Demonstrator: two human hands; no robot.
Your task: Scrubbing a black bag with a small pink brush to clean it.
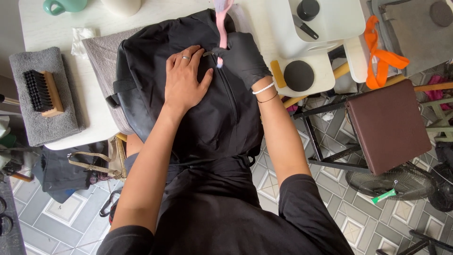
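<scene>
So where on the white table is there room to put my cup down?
Bare table shows between the grey towel with the brush and the black backpack. Another strip lies behind the backpack, near the green mug. The middle is crowded: both hands, left hand and gloved right hand, are on the backpack.

A small green paper tag (385, 196) lies on the dark fan grille (396, 182), bottom right; no packages, signs or screens.

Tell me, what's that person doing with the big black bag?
A person leans over a black backpack lying on a white table. The bare left hand presses flat on the bag beside its zipper. The right hand, in a black glove, holds a pink tool against the zipper. A wooden brush rests on a grey towel nearby.
</scene>
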